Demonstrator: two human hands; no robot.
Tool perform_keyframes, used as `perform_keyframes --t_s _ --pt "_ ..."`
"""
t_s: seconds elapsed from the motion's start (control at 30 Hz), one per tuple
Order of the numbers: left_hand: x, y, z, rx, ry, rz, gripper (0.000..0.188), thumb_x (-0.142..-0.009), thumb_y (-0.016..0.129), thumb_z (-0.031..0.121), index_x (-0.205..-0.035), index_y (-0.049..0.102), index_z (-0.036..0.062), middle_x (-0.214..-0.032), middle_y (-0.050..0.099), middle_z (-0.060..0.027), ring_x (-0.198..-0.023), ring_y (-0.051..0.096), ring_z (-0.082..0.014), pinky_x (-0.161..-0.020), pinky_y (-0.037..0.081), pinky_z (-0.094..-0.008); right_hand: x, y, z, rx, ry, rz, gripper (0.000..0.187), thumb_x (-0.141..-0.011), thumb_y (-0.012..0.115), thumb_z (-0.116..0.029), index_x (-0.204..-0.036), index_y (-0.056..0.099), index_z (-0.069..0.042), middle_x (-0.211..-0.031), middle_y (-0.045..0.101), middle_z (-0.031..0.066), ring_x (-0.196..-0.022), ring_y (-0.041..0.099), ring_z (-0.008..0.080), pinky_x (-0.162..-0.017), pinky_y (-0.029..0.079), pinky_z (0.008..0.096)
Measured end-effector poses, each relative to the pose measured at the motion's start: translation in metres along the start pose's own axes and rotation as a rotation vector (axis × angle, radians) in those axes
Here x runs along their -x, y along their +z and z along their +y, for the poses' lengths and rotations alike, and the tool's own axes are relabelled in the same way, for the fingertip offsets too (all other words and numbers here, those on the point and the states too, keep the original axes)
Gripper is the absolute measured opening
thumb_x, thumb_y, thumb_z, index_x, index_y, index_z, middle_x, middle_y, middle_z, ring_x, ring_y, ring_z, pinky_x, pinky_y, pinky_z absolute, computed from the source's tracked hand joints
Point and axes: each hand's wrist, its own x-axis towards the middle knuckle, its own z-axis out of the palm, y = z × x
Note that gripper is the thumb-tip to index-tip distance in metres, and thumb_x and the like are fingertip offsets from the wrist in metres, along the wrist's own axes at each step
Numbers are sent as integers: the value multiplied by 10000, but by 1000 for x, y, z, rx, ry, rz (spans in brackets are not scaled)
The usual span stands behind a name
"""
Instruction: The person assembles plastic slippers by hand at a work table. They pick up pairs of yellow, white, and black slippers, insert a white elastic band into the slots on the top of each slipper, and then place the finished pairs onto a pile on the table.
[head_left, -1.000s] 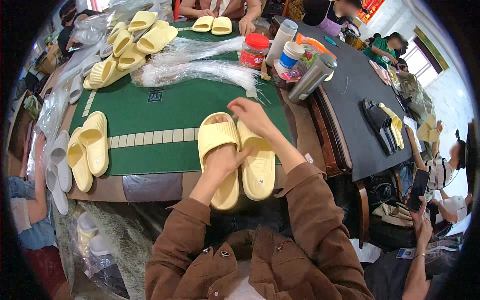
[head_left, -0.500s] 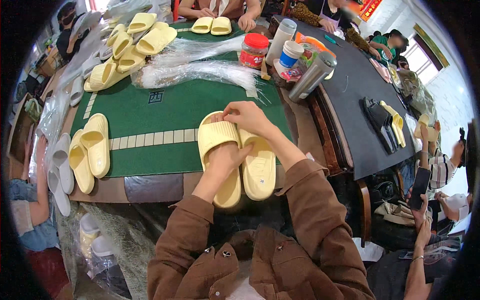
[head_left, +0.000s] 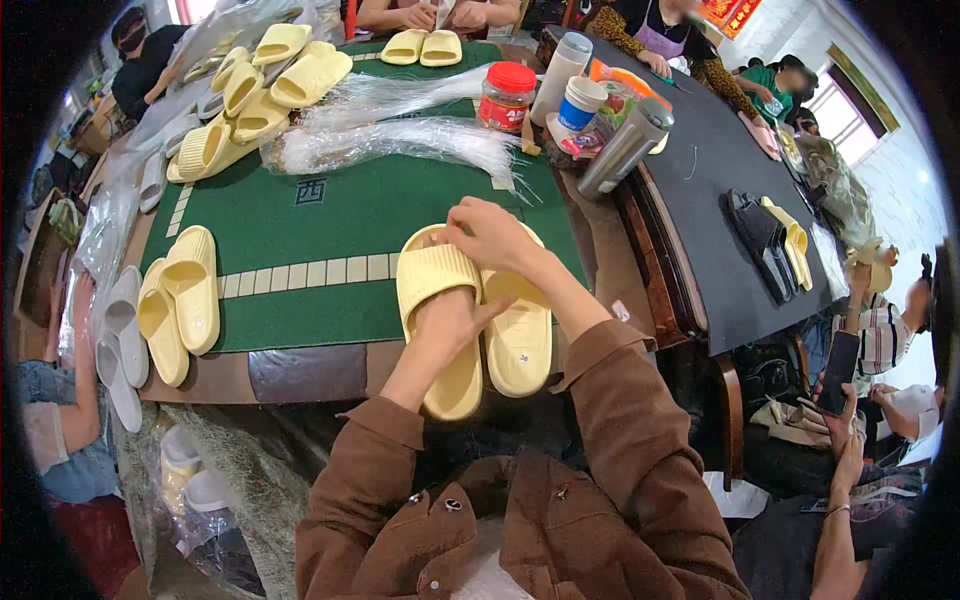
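Note:
A pair of pale yellow slide slippers lies side by side at the table's near edge. My left hand (head_left: 449, 318) reaches under the ribbed strap of the left slipper (head_left: 440, 268). Its thumb sticks out toward the right slipper (head_left: 521, 345), while the strap hides most of its fingers; fingertips show at the toe opening. Bent over the two toe ends, my right hand (head_left: 490, 236) has its fingers drawn together in a pinch between the straps. Whatever they pinch is too small or hidden to make out.
Clear plastic strands (head_left: 400, 146) in bags lie across the green mat (head_left: 380, 205). Yellow slippers (head_left: 265, 110) are piled far left; another pair (head_left: 188, 295) and grey slippers (head_left: 124, 325) sit nearer. A red-lidded jar (head_left: 507, 97) and steel flask (head_left: 628, 148) stand right. Other people work around.
My right hand has shifted slightly left and up over the toe ends. My left thumb has lifted away from the right slipper's footbed. The slippers stay nearly in place.

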Motion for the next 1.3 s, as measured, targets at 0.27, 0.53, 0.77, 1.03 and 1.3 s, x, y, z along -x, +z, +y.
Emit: perform_keyframes --t_s 0.27,0.53,0.77,1.03,1.3 --pt "48 -14 9 27 176 316 190 -881 501 32 -1010 558 -95 -1019 593 -258 -864 585 -417 -785 471 -479 3 -3 2 -313 129 72 222 -866 583 -186 -936 645 15 -768 655 136 -701 610 198 -664 476 326" --pt "61 -30 14 385 -88 124 193 -787 500 -89 -949 586 -31 -950 550 -172 -814 592 -341 -714 487 -445 4 -1 5 -322 108 67 213 -836 601 -197 -928 681 -23 -827 680 160 -775 663 285 -701 510 355" --pt "59 -23 7 37 -4 261 137 -822 528 -37 -950 576 -28 -973 561 -168 -838 582 -369 -735 490 -443 2 4 6 -219 -111 76 216 -854 567 -240 -921 700 -84 -853 690 127 -804 655 297 -745 502 394" --pt "45 -20 20 -175 -48 64 348 -827 602 255 -933 613 -77 -933 622 -235 -852 603 -398 -817 473 -472 8 -14 -1 -242 114 -183 211 -770 521 -128 -899 667 -47 -819 668 97 -762 623 237 -722 483 349" --pt "4 -38 -5 151 -142 -365 648 -787 660 434 -1158 545 -84 -1066 615 -265 -977 605 -370 -886 457 -393 5 -8 4 -441 -6 -109 206 -810 574 -148 -951 652 -19 -856 670 88 -821 612 175 -739 476 327"
